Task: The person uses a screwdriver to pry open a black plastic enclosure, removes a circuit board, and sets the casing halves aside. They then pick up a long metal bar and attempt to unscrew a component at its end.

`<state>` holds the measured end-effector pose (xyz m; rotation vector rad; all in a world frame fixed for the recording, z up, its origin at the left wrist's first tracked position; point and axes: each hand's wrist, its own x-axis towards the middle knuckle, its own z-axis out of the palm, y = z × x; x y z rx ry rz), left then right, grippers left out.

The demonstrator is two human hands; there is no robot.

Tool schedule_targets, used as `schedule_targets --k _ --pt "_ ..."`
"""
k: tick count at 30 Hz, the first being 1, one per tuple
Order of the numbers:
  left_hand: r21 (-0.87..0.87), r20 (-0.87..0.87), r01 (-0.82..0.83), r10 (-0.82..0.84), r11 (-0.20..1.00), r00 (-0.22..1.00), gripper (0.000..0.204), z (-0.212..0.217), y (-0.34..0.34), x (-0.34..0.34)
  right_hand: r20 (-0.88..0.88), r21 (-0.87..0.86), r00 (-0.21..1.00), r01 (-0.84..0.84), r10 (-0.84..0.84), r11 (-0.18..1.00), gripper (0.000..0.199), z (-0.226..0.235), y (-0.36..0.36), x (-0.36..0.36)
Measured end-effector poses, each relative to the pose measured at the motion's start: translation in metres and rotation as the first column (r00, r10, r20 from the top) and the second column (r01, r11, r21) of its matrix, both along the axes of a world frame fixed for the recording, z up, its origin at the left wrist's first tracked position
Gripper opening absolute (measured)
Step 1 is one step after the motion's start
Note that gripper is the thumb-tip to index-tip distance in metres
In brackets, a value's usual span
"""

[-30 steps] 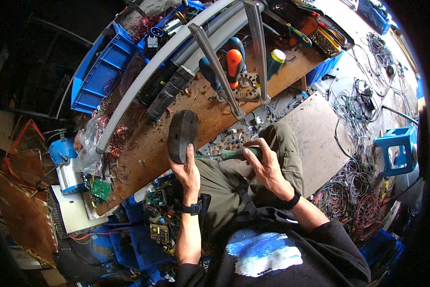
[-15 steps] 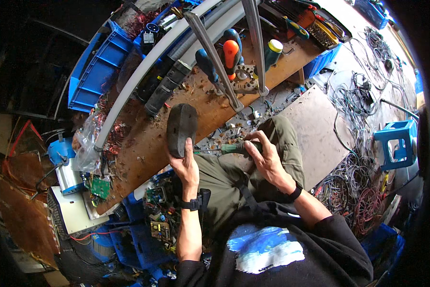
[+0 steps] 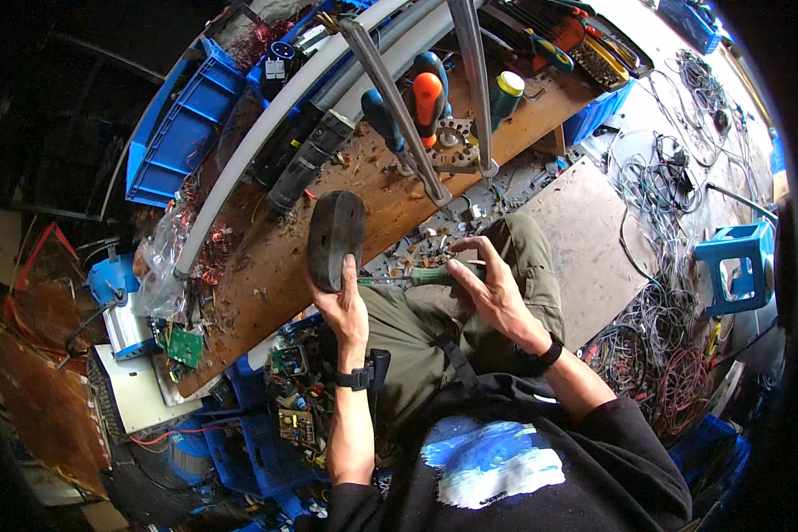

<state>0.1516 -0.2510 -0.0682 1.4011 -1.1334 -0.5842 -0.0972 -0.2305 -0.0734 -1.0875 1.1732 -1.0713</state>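
One brown bench [image 3: 279, 297], the largest item on record, runs slantwise beyond the person's knees, its top strewn with small debris. The casing [image 3: 337, 232], dark, oblong and rounded at the ends, is held up in front of the near edge of the bench, its long axis pointing away from the person; any gap beneath it cannot be measured from this view. Judged by its look, it is a stiff shell of modest weight, since one hand bears it; the dull surface should offer fair grip, though dust could make it slip, and thin edges or seams might crack under prying. The sound hold appears to be around the near end, thumb on one side and fingers opposite, with the far end left unsqueezed. The right hand [image 3: 498, 300] has its thumb and fingers closed about the rear of the screwdriver [image 3: 428, 276]; the lower fingers are hidden. The left hand [image 3: 344, 312] is clamped on the casing's near end, thumb laid along the right flank, remaining fingers mostly out of sight behind. The green handle lies roughly level, its slim shaft pointing left towards the casing's near end; whether the tip touches cannot be told.
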Motion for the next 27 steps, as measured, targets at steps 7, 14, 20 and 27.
schedule_targets --k 7,14,20,27 --pt "0.005 -0.004 -0.006 0.006 1.000 1.000 0.070 0.000 0.001 0.000 0.085 -0.010 0.996 -0.018 0.019 1.000 0.047 0.005 0.003 -0.005" --pt "0.001 0.008 0.011 -0.011 1.000 1.000 0.059 0.006 0.000 -0.002 0.063 -0.320 0.998 0.029 -0.010 0.947 0.044 0.012 0.007 0.000" --pt "-0.033 -0.029 0.023 -0.024 0.999 0.999 0.061 0.003 0.000 -0.002 0.204 -0.211 0.977 -0.018 0.062 0.977 0.052 0.012 0.005 -0.001" --pt "-0.031 -0.024 0.055 -0.056 0.998 0.998 0.062 -0.001 -0.002 0.001 0.046 -0.134 0.999 0.006 0.000 0.991 0.044 0.021 0.003 0.002"
